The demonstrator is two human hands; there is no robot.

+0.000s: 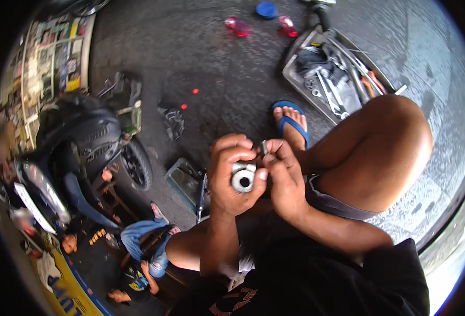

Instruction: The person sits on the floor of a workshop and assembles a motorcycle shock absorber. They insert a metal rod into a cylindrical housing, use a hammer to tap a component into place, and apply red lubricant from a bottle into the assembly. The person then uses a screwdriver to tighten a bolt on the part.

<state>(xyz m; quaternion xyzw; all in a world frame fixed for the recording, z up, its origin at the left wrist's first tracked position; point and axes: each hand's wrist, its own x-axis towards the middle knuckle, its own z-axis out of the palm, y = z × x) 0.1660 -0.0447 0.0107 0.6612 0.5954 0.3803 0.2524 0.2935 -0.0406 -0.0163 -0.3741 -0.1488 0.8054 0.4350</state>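
Note:
In front of my lap, my left hand (224,181) is wrapped round a silvery cylindrical metal part (236,182), whose round end has a dark hole facing up. Its thumb presses along the right side of the part. Close beside it, my right hand (285,184) is closed, pinching a small grey metal piece (264,147) between thumb and fingertips. The small piece is just above and right of the cylinder; whether the two touch I cannot tell. My fingers cover much of both pieces.
A tray (290,66) of wrenches and tools lies beyond my right knee. A second tray (173,176) sits left of my hands. Red translucent pieces (238,27), a blue round lid (266,10) and a dark part (172,122) lie on the floor. A scooter (85,129) and seated people are left.

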